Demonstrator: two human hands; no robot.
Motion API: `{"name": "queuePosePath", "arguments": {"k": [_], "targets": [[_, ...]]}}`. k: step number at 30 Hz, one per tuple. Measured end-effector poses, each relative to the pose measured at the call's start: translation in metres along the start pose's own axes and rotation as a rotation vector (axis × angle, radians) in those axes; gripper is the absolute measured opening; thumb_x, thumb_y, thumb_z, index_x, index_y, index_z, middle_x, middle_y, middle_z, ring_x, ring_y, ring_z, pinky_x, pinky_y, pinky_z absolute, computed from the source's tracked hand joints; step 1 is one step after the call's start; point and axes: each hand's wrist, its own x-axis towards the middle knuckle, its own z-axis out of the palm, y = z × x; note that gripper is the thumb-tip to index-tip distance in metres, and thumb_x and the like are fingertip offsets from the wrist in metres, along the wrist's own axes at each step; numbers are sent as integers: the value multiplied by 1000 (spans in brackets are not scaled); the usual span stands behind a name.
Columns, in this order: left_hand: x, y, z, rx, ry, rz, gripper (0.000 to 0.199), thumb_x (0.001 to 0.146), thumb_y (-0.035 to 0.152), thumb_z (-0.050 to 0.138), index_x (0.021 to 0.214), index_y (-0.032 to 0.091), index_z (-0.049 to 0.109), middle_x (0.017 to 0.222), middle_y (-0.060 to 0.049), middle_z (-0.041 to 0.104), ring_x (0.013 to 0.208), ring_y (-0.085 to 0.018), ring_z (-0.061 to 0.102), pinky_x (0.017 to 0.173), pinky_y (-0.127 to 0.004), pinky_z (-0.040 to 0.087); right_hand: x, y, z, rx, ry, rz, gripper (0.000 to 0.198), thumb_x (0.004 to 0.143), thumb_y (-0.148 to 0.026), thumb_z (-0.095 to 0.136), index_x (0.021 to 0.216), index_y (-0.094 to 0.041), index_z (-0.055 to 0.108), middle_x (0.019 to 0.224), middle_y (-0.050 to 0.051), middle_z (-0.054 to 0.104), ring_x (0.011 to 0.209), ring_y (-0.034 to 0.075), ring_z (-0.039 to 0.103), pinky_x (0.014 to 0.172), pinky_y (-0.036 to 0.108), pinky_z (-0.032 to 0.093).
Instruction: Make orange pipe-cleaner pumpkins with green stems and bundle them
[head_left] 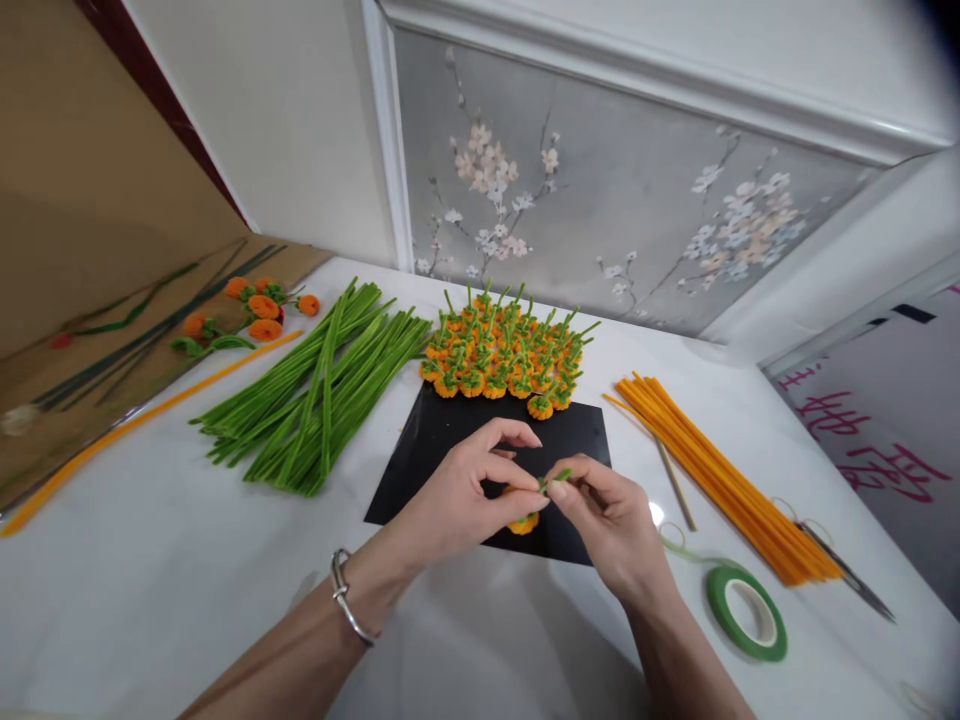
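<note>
Over a black mat (pixel 420 470), both hands meet at one small orange pipe-cleaner pumpkin (pixel 523 524) with a green stem. My left hand (pixel 480 480) pinches it near the stem's base between thumb and finger, its other fingers lifted. My right hand (pixel 600 505) is closed with thumb and forefinger on the stem's green tip. Part of the pumpkin is hidden behind the left fingers. Just beyond the hands, several finished pumpkins (pixel 502 350) with upright green stems stand in a packed cluster on the mat's far end.
Green pipe cleaners (pixel 315 400) lie piled at the left, orange ones (pixel 720 470) at the right. Near the latter are a thin stick (pixel 675 485), scissors (pixel 855 575) and a roll of green tape (pixel 746 612). Orange flowers (pixel 264 318) lie far left; a wall panel (pixel 600 190) rises behind.
</note>
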Motion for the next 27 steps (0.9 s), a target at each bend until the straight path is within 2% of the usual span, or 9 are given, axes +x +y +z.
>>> {"name": "queuePosePath", "arguments": {"k": [3,7,9,13,18,21,24,27], "targets": [[-1,0,2,199,70,136,18,82,12,61,69,19,71,117,-5,53,112,-19,52,100,-34,39,0,-1,-1,-34,8,10,11,87,-26,58,79,-21,63,73,-2,57,68,12,52,63,22,41],[-3,-1,5,361,139,283,23,86,8,54,71,17,69,121,-7,50,114,-20,49,98,-35,41,1,-2,0,-69,14,-18,11,88,-23,57,79,-21,62,73,-2,56,68,12,52,64,22,41],[-3,-2,6,344,114,243,19,87,11,54,76,17,68,122,-8,49,115,-20,49,100,-35,40,1,-2,0,-87,16,-50,11,88,-22,56,79,-21,62,74,-1,57,69,12,53,64,23,42],[-2,0,6,203,-25,45,16,89,20,55,80,19,68,122,-6,50,114,-20,51,103,-35,38,0,-1,-2,-137,15,-114,12,87,-20,57,79,-21,65,75,0,61,70,14,55,65,25,43],[1,2,2,-9,-121,-119,23,87,25,58,68,17,68,112,-4,53,93,-15,59,77,-26,47,1,-2,-3,-150,3,-93,13,87,-25,58,77,-21,65,73,1,62,69,15,57,63,26,45],[2,0,0,-35,-106,-139,17,83,27,62,72,18,72,112,-4,53,93,-17,59,70,-25,47,2,-2,-4,-137,24,-26,9,85,-27,60,85,-21,66,75,1,63,68,15,58,63,25,47],[3,-5,1,34,-30,-100,11,80,23,66,73,21,74,115,-4,53,108,-21,54,88,-30,44,3,-1,-4,-174,12,-16,9,85,-26,60,86,-21,67,75,1,64,68,14,58,62,25,47],[3,-10,4,97,34,-67,11,78,20,66,71,21,74,117,-3,52,111,-21,53,99,-34,38,4,0,-2,-218,4,-68,12,86,-24,58,79,-21,67,75,1,64,70,14,57,64,25,46]]}}
